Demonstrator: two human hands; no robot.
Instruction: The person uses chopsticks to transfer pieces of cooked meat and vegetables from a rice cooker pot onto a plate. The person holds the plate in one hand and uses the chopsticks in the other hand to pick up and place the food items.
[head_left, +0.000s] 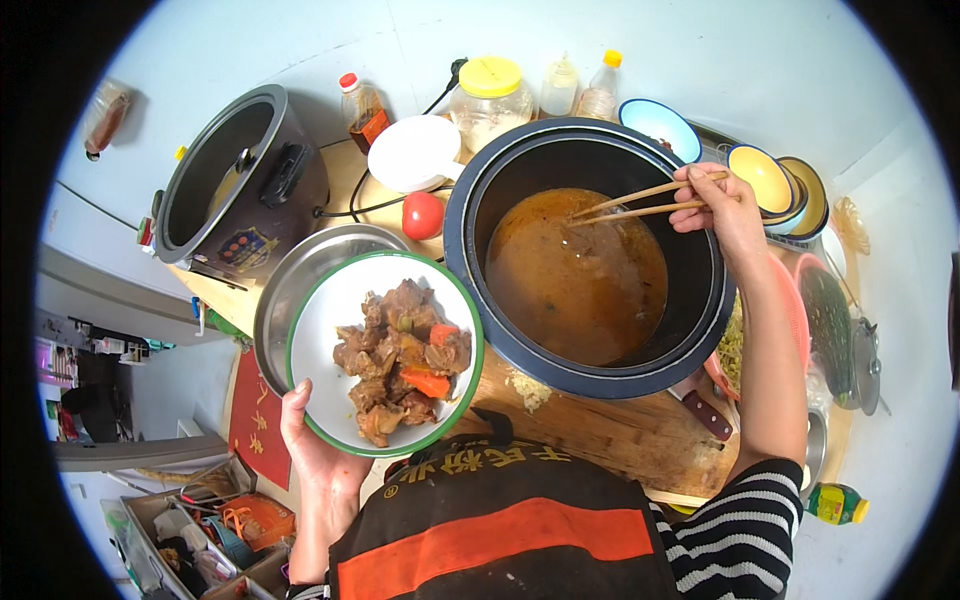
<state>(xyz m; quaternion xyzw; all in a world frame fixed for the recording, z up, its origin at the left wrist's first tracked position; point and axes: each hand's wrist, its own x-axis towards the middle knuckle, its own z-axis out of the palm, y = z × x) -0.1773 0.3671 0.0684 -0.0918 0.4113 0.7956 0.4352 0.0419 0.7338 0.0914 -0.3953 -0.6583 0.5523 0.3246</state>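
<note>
My left hand (326, 450) grips the lower left rim of a white enamel plate with a green rim (315, 337). Chunks of braised meat (382, 360) and pieces of carrot (426, 381) lie on the plate. A pair of wooden chopsticks (645, 202) is held in my right hand (716, 202), above the right side of a dark cooker pot (487, 300). Their tips reach the surface of the brown broth (577, 292) in the pot. What lies below the broth's surface is mostly hidden.
Left of the pot are a steel basin (277, 307), a tomato (423, 216) and a cooker housing (277, 217). Chopped garlic (529, 390) and a knife (706, 416) rest on the wooden board (600, 427). Jars and bottles line the wall. Bowls (761, 180) stand at right.
</note>
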